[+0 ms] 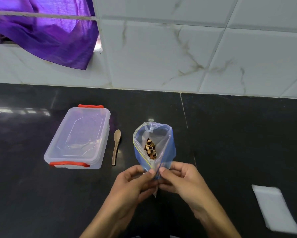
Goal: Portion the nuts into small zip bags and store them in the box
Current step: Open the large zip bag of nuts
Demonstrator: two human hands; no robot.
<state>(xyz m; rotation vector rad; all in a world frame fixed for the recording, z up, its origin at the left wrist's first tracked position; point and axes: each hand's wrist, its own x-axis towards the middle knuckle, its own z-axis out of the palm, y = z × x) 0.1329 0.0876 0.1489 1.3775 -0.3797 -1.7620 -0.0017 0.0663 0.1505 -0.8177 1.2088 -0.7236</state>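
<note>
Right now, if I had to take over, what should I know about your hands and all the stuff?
Left hand and right hand both pinch the near end of the zip bag, whose mouth is open. Nuts sit inside it. The wooden spoon lies between the bag and the box, whose lid is on. Small empty bags lie on the right. Done: the bag is open. Left: portion the nuts into small bags, seal them, put them in the box.

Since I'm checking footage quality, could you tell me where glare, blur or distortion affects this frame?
Head view: window glare streaks the glossy black counter left of the box; the wide lens bends the wall tiles and counter edge; the white sheet at lower right looks soft; the bag, nuts and both hands, left and right, read clearly.
</note>
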